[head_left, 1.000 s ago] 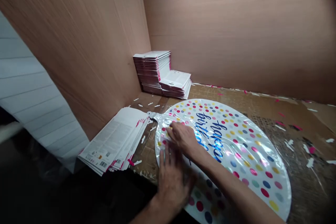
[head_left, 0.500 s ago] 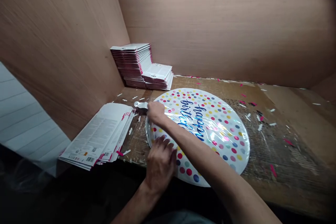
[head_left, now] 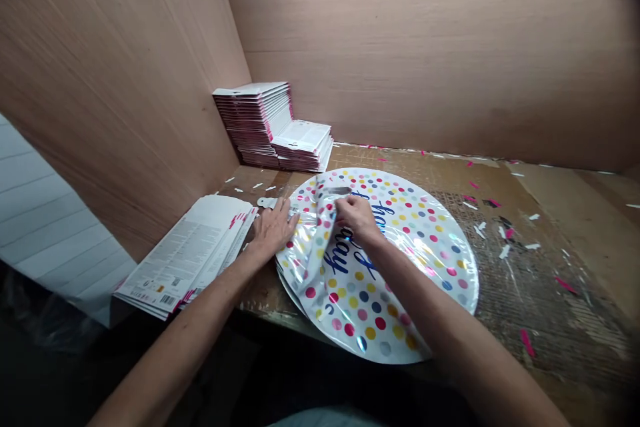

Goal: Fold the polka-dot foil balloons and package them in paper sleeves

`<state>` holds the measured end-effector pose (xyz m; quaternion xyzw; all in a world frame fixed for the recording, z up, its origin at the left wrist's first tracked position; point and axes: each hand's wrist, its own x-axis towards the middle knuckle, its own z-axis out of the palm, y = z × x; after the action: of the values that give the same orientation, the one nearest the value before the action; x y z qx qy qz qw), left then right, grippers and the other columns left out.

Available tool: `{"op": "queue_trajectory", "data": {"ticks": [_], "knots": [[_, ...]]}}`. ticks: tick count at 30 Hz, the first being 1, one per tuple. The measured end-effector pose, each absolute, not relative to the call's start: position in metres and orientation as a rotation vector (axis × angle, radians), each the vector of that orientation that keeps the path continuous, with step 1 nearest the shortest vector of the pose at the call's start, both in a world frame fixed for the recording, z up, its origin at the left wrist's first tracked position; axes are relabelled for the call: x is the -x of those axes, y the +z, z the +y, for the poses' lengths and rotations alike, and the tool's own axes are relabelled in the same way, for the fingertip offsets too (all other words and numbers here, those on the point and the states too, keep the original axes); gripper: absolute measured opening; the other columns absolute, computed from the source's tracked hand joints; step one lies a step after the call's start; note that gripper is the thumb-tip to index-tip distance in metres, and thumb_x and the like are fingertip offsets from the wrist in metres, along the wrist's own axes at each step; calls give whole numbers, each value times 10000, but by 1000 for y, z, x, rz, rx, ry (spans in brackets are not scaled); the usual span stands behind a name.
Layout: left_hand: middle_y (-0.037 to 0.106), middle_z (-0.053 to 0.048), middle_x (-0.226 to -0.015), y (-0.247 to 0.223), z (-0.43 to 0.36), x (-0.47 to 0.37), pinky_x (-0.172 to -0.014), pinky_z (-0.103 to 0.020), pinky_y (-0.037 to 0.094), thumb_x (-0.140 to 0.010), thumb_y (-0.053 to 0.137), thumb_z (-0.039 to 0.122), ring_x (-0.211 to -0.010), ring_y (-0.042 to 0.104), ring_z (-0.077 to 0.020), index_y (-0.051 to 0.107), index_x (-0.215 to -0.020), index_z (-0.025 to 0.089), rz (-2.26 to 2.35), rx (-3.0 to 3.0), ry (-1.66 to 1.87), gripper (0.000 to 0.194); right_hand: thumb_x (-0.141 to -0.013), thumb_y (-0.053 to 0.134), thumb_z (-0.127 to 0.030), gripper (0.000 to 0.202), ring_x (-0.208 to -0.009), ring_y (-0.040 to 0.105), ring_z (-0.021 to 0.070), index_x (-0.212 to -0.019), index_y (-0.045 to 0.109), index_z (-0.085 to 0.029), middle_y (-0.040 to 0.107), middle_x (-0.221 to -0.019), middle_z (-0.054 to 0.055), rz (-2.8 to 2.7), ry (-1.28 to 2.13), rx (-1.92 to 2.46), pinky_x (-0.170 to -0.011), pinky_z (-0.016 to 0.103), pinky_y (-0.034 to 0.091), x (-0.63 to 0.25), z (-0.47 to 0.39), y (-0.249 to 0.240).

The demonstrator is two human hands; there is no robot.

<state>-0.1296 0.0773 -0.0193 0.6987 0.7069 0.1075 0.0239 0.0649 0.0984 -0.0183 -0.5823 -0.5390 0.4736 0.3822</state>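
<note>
A round white foil balloon [head_left: 425,227] with coloured dots and blue "happy birthday" lettering lies flat, on top of others whose edges show at the lower left. My right hand [head_left: 357,219] is closed on the top balloon's left part, lifting it and folding it over toward the right; a dark strip shows by the fingers. My left hand [head_left: 274,230] lies open, fingers spread, at the left edge of the balloons. A pale tab [head_left: 266,202] sticks out just beyond it.
Printed card envelopes [head_left: 187,250] lie fanned at the left, partly behind my left forearm. Neat stacks of similar packs [head_left: 260,123] stand in the back corner. Wooden panels [head_left: 425,53] close off the back and left. Pink and white paper scraps [head_left: 505,251] litter the cardboard-covered surface [head_left: 555,213].
My right hand has moved right from the balloon's left edge, bringing the foil over with it. My left hand has shifted up and left from the front edge and flattened out.
</note>
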Motion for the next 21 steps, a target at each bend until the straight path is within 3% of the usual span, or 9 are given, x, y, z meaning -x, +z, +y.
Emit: {"op": "queue_trajectory", "data": {"ticks": [3,6,10,12,14,17,21], "knots": [[528,-217,-1393,-11,58,118,-973,-511,441,-924,504,383,-1167,565,-374,593,-1232,125,2226,-2389,207,412,-742,491,-357,159,-460,475,100,-676,436,-224,505,-546,-34,-1278,1207,1562,-442,214,400,-120,84,-14],[574,-192,-1348,-4,27,85,-1026,-453,438,-950,453,461,-1237,538,-323,592,-1243,119,1826,-2586,334,471,-766,495,-374,195,-382,372,95,-658,401,-243,404,-468,-73,-1275,1157,1691,-389,230,322,-170,68,-13],[393,-222,-1527,-20,-22,30,-1128,-508,344,-954,360,599,-1430,341,-354,365,-1479,72,1580,-2609,495,744,-813,537,-365,256,-452,481,141,-611,474,-220,485,-474,-16,-1370,969,1899,-473,263,369,-215,51,-7],[342,-240,-1553,-35,-38,9,-1131,-572,310,-944,374,609,-1451,282,-403,343,-1497,71,1634,-2591,485,772,-824,584,-358,246,-616,591,196,-645,558,-192,604,-598,58,-1428,754,2008,-582,288,410,-222,42,-3],[357,-239,-1545,-47,-45,-4,-1128,-613,285,-934,412,598,-1444,284,-427,389,-1478,87,1690,-2571,454,746,-883,557,-362,227,-843,637,248,-819,652,-166,692,-843,127,-1601,410,2012,-723,316,433,-220,36,-2],[387,-234,-1531,-57,-51,-7,-1146,-611,266,-930,451,565,-1445,295,-410,429,-1447,84,1713,-2572,457,707,-973,455,-357,349,-1128,574,272,-1195,622,-146,637,-1247,165,-2067,-30,1749,-924,353,409,-211,33,-13],[447,-283,-1464,-57,-71,12,-1144,-589,299,-928,487,491,-1449,291,-409,571,-1234,41,1920,-2435,634,550,-992,447,-373,413,-1264,489,286,-1286,574,-113,564,-1376,180,-2370,-72,1653,-1018,387,373,-215,43,-41]]}}
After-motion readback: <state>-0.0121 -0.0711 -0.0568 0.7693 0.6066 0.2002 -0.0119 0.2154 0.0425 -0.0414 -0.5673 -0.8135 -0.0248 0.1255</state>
